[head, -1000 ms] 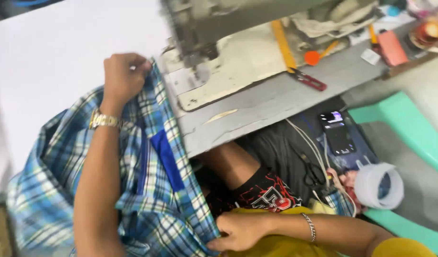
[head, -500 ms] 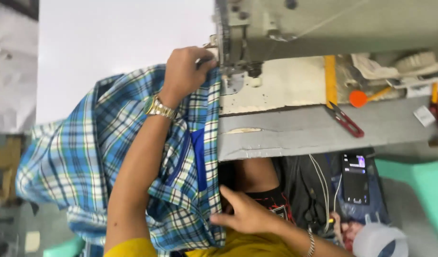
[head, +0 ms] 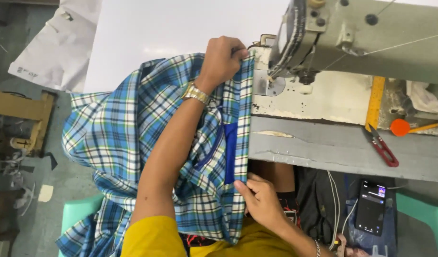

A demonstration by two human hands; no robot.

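Observation:
A blue, white and green plaid garment (head: 123, 138) with a solid blue patch (head: 231, 152) lies over the table edge and my lap. My left hand (head: 223, 57), with a metal watch on its wrist, grips the garment's far edge beside the sewing machine's needle area (head: 276, 78). Near my body, my right hand (head: 261, 200) pinches the same straight edge just below the blue patch. The edge is stretched taut between both hands.
The grey sewing machine (head: 362, 33) stands at the upper right on a white table (head: 181, 28). A yellow ruler (head: 375, 102), red thread snips (head: 383, 147) and an orange-headed tool (head: 402, 127) lie to the right. A phone (head: 371, 204) rests lower right. Green chair (head: 80, 209).
The view has swung so the machine sits further right. Both hands keep hold of the plaid edge, now pulled straight alongside the machine bed.

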